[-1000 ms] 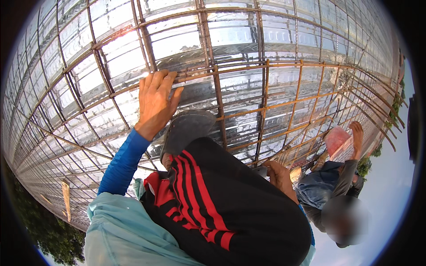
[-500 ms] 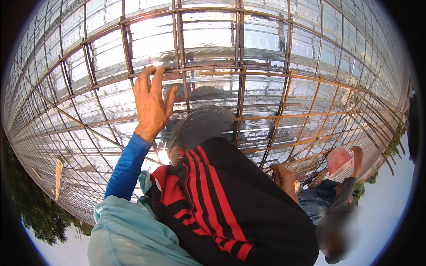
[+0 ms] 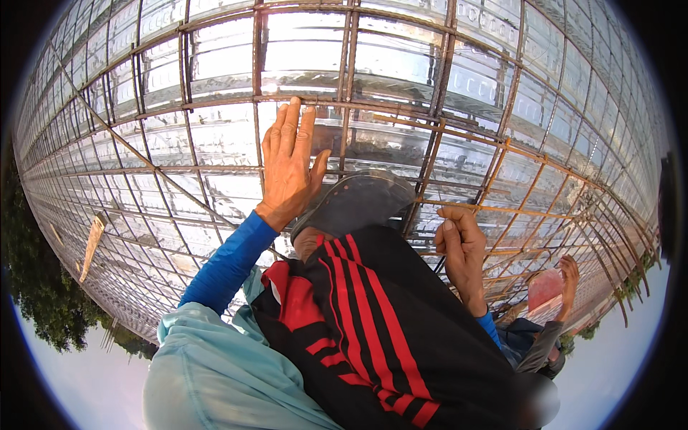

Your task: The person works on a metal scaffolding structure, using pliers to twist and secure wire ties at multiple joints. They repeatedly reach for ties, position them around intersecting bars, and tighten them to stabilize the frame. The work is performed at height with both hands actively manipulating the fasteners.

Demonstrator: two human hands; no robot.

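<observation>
My left hand reaches forward with its fingers stretched out. The fingertips lie at a horizontal steel reinforcing bar of the rebar mesh, and nothing shows in the palm. To the right of my knee, my right hand is raised over the mesh, with its thumb pressed against a bent index finger. Whatever may be in that pinch is too small to make out. Between the hands, my dark shoe rests on the mesh. Below the bars lies shiny ribbed metal decking.
A diagonal bar crosses the mesh at left, near a wooden piece. Loose bar ends stick out at right. Close by on the lower right is another person, whose hand is beside a red object.
My right hand has risen from beside my knee and shows more fully. The left hand's fingers have straightened and drawn together at the same bar. The view has shifted, moving the scene rightward.
</observation>
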